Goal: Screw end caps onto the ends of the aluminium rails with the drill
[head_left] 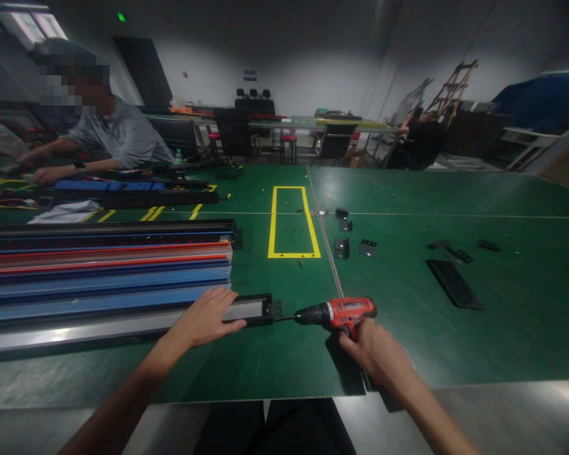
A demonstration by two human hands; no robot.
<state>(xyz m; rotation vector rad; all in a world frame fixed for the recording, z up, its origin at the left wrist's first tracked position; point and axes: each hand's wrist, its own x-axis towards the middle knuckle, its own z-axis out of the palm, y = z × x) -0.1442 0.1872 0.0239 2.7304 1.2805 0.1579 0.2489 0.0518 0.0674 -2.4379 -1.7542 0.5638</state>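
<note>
My right hand [378,355] is wrapped round the handle of a red and black cordless drill [353,311]. The drill lies level and points left, its long bit [288,318] reaching the end bracket [277,309] of a long black-framed metal profile [252,311]. Whether the tip sits in a screw is too small to tell. Across that profile, a little left of its end, rests my left hand [209,317], fingers over the far edge and thumb along the near side.
More long blue, red and black profiles [189,275] lie behind. Small black brackets [341,246], loose screws [301,263] and a yellow taped rectangle [271,221] are on the green table [398,341]. A dark flat piece [452,284] lies right. A co-worker [123,136] sits far left.
</note>
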